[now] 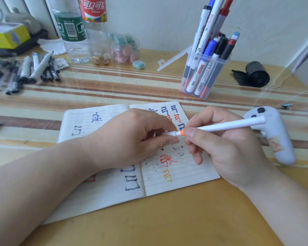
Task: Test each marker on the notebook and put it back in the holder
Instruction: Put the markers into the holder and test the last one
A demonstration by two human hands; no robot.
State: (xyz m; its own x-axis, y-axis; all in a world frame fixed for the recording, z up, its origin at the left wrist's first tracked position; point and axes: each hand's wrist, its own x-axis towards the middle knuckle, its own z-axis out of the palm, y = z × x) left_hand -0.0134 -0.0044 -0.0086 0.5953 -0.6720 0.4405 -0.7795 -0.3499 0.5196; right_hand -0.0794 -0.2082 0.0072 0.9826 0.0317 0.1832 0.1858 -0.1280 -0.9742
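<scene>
Marker point(224, 125): right hand point(226, 148) grips its barrel, left hand point(128, 137) pinches its cap point(170, 133) over the notebook point(181, 178); a bottle point(94, 32) reads 可口可乐.

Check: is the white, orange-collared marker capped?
Seemingly capped: the white cap in the left hand meets the marker at its orange collar; no nib shows. Fully seated: cannot tell.

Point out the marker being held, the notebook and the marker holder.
white marker point(226, 125), head view, middle of barrel.
notebook point(190, 178), head view, bare right page.
holder point(219, 75), head view, its right wall.
</scene>
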